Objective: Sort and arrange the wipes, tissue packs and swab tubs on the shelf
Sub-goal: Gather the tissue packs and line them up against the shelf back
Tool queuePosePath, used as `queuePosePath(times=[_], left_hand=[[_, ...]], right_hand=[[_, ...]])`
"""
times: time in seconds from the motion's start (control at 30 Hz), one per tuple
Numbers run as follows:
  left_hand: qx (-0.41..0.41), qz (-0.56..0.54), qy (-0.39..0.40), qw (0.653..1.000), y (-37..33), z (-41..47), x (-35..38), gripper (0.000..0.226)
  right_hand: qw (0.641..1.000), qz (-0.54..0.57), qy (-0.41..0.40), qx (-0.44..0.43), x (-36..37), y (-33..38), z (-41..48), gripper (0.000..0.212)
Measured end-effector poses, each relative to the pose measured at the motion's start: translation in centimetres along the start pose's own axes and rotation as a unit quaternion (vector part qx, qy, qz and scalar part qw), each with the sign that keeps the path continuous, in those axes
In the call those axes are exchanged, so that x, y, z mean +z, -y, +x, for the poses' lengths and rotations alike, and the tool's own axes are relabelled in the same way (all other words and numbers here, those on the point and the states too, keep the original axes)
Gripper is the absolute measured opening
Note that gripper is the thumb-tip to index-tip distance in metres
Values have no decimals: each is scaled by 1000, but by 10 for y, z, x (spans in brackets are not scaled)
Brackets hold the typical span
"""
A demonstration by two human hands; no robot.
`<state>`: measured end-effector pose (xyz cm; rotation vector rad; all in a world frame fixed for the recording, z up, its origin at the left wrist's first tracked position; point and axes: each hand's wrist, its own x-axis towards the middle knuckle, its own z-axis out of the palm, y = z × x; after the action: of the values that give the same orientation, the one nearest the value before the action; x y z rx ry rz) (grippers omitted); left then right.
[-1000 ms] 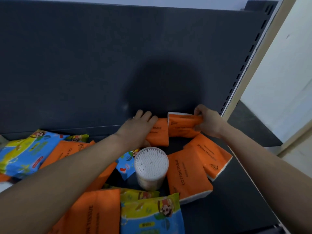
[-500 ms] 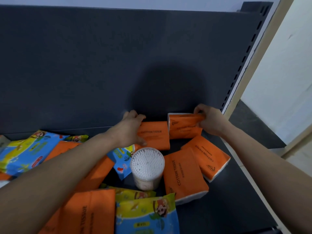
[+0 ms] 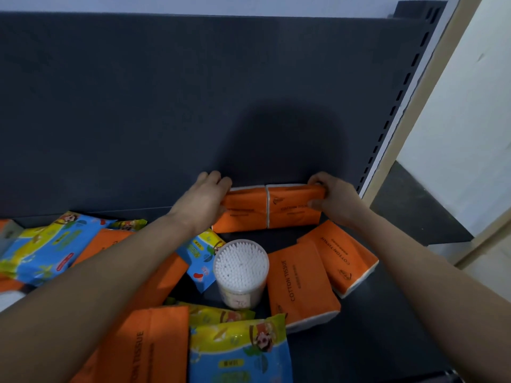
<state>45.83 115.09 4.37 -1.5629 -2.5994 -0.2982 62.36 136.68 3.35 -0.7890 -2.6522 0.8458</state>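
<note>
1. Both hands are at the back edge of the shelf (image 3: 373,341), right up against the dark back panel (image 3: 193,92). Each one is on an orange "COTTON TISSUE" pack.
2. The left hand (image 3: 206,201) grips the left end of the left tissue pack (image 3: 243,211), with the fingers curled over its top. I can't really make out the thumb.
3. The right hand (image 3: 336,200) pinches the right end of the right tissue pack (image 3: 293,208). The fingers are hooked over the top and the thumb is pressed on the front face.
4. Those two packs are propped up side by side and touching, against the back panel, toward the back right corner.
5. The swab tub (image 3: 241,272) stands upright just in front of them, mid-shelf, with the white swab tips showing through its top.
6. A small wipes pack (image 3: 201,255) is just left of the tub, partly under the left forearm.
7. Right of the tub, a flat tissue pack (image 3: 300,286) lies beside it. Another tissue pack (image 3: 340,258) sits angled against that one, closer to the right edge.
8. At the front edge there's a blue-and-yellow wipes pack (image 3: 240,352) next to a front tissue pack (image 3: 146,344).
9. A big wipes pack (image 3: 47,247) lies over by the left edge.
10. A slotted upright (image 3: 398,106) runs up the right end of the back panel.
</note>
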Motion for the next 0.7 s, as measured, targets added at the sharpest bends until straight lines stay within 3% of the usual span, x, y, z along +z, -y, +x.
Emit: queuePosePath(times=[0.4,0.53,0.7], left_hand=[[-41,-35,9,998,10,-11,-13,43],[-25,-69,-14,997,11,-18,-22,39],[1,-97,-62,993,25,-41,-38,32]], right_hand=[[993,-101,-64,9,13,18,-4,54],[987,-113,-113,-15,9,31,-12,49],[985,-104,-111,-75,14,72,-23,42]])
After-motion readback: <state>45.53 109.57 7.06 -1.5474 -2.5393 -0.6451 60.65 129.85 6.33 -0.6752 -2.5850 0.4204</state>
